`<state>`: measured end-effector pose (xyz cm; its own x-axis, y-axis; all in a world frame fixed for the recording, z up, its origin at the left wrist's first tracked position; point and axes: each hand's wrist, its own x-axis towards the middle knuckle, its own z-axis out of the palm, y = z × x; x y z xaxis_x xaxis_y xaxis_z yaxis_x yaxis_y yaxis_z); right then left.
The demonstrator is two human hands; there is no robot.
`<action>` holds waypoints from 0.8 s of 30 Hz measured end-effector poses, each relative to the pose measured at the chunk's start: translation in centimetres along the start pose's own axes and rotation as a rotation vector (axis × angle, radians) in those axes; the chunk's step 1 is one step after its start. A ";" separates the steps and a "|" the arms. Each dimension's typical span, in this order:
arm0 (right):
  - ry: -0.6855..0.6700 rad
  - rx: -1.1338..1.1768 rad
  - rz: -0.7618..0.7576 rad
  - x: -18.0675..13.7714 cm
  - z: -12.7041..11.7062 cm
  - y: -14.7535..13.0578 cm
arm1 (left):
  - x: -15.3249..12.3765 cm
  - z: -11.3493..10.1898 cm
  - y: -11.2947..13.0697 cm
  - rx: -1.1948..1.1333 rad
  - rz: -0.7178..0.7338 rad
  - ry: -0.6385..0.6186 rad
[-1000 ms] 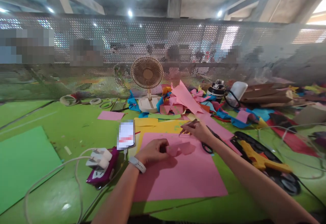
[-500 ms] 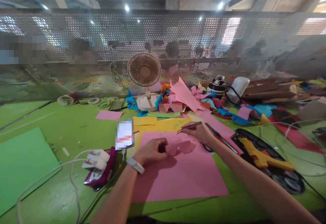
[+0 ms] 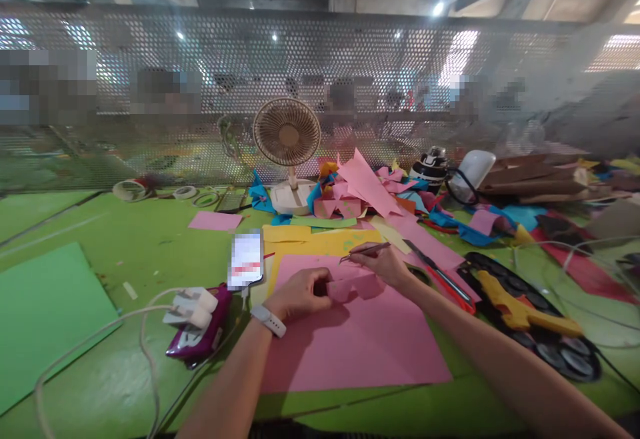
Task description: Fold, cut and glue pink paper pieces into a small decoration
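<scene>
My left hand [image 3: 303,292], with a white watch [image 3: 269,320] at its wrist, is closed on the left end of a small cut pink paper piece [image 3: 356,287]. That piece is raised over a large pink sheet [image 3: 360,352]. Between the fingers of my right hand [image 3: 390,267] are thin dark tweezers [image 3: 369,250], their bent tip pointing left just above the paper piece. Tip and paper look slightly apart. Under the top of the pink sheet lies a yellow sheet [image 3: 325,242] with small green bits on it.
Left of the sheets are a phone [image 3: 246,259], a purple power strip [image 3: 197,332] with plugs and cables, and green card [image 3: 50,326]. A fan [image 3: 287,134] and paper scraps [image 3: 360,186] stand behind. To the right lie a utility knife [image 3: 443,276] and a yellow glue gun [image 3: 525,309].
My right hand with the tweezers has shifted slightly left and down, bringing the tip further left. My left hand keeps the paper piece in nearly the same place. The camera view has shifted a little.
</scene>
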<state>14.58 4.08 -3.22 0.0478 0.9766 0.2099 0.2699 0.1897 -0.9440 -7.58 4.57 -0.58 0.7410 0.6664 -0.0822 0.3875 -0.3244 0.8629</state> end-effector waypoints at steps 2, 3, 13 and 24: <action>-0.023 0.051 0.017 0.0 0.0 -0.2 | 0.0 0.0 0.1 -0.012 0.005 -0.002; -0.032 0.073 0.024 0.0 0.0 -0.3 | 0.0 0.0 0.2 -0.013 0.006 -0.003; 0.000 0.073 0.038 0.1 -0.1 0.1 | -0.1 0.1 0.0 -0.044 -0.003 0.006; 0.062 0.130 -0.092 -1.3 -1.0 -2.6 | 0.3 -0.2 0.1 -0.136 0.021 0.161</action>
<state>14.76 2.25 -0.82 0.0887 0.9472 0.3082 0.1489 0.2933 -0.9443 -7.44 4.83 -0.40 0.6468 0.7627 0.0076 0.2871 -0.2528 0.9239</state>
